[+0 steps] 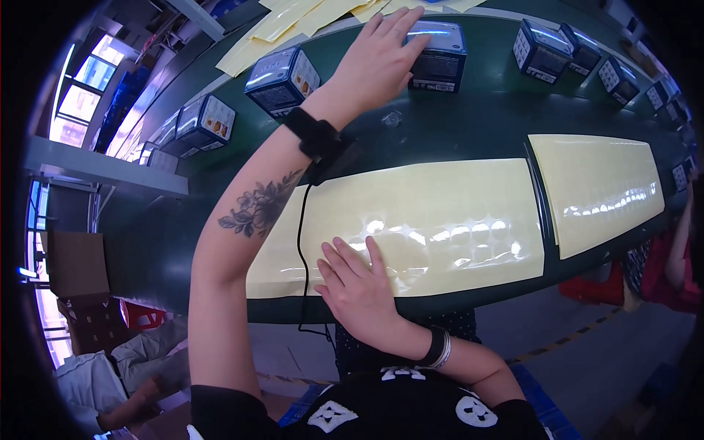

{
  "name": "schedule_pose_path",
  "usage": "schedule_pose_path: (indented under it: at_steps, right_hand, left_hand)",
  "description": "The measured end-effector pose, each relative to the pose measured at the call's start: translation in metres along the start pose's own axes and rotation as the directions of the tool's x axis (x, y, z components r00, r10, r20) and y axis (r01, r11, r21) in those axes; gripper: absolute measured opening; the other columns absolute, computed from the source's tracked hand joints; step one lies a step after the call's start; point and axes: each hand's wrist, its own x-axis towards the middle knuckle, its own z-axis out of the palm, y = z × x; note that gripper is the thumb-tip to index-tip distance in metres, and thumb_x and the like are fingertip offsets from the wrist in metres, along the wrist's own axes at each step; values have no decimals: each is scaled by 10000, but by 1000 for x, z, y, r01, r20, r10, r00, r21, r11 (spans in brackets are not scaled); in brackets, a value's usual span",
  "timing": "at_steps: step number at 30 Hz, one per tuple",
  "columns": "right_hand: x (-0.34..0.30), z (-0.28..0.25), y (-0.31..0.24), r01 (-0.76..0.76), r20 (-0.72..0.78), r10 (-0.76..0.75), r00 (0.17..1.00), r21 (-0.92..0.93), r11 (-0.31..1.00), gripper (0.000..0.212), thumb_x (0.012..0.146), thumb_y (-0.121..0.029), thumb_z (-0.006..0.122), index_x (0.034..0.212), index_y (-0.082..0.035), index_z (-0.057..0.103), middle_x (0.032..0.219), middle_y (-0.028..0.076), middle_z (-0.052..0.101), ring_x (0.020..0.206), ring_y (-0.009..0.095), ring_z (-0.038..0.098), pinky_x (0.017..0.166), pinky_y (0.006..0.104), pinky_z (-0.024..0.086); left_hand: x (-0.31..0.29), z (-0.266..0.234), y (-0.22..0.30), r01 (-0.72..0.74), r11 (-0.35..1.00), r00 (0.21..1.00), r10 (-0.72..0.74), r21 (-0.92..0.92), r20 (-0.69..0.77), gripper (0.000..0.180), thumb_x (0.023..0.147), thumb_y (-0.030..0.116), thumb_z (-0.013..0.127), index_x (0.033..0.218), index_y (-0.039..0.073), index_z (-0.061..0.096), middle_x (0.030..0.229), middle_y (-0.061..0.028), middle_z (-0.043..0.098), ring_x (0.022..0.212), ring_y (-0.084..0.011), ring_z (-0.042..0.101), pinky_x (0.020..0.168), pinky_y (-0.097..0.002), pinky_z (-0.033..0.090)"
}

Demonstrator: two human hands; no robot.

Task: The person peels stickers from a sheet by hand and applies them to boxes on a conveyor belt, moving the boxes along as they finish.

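My left hand (pixel 378 62) stretches far forward over the table with its fingers extended, at the left edge of a dark blue box (pixel 438 62). Whether its fingertips touch the box cannot be made out. My right hand (pixel 359 293) lies flat, fingers spread, on a pale yellow glossy sheet (pixel 469 191) with rows of clear round stickers. A small piece of clear crumpled film (pixel 392 119) rests on the table in front of the blue box. A black band with a device (pixel 317 136) sits on my left wrist, and its thin cable (pixel 302 242) hangs across the sheet.
More blue boxes stand to the left (pixel 282 81) and right (pixel 543 51) along the green table (pixel 147 242). A second yellow sheet stack (pixel 598 191) lies at right. Loose yellow sheets (pixel 293 22) are piled at the back. A person (pixel 678 257) is at far right.
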Motion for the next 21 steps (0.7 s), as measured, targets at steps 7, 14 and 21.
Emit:
schedule_pose_path:
  at_steps: [7, 14, 21]
  right_hand:
    - [0, -7, 5, -21, 23, 22, 999, -30, 999, 301, 837, -212, 690, 1076, -31, 669, 1252, 109, 600, 1270, 252, 494, 1112, 568, 262]
    - [1, -4, 1, 4, 31, -3, 1000, -31, 1000, 291, 829, -185, 704, 1070, -26, 671, 1240, 117, 611, 1248, 266, 516, 1107, 573, 267]
    - [1, -5, -1, -4, 29, 5, 1000, -32, 999, 276, 831, -169, 706, 1062, -21, 675, 1231, 124, 621, 1241, 274, 529, 1100, 571, 276]
  left_hand:
    - [-70, -226, 14, 487, 866, 713, -321, -112, 624, 377, 803, 91, 708, 1174, 87, 643, 1286, -116, 595, 1187, -339, 548, 1079, -430, 385]
    - [-185, -330, 59, 828, 551, 157, -410, 107, 898, 353, 832, 53, 668, 1183, 45, 635, 1314, -136, 585, 1289, -337, 493, 1124, -452, 336]
    - [-221, -325, 105, 880, 474, 274, -543, 21, 794, 356, 837, 47, 672, 1191, 25, 636, 1294, -142, 599, 1298, -324, 492, 1095, -452, 377]
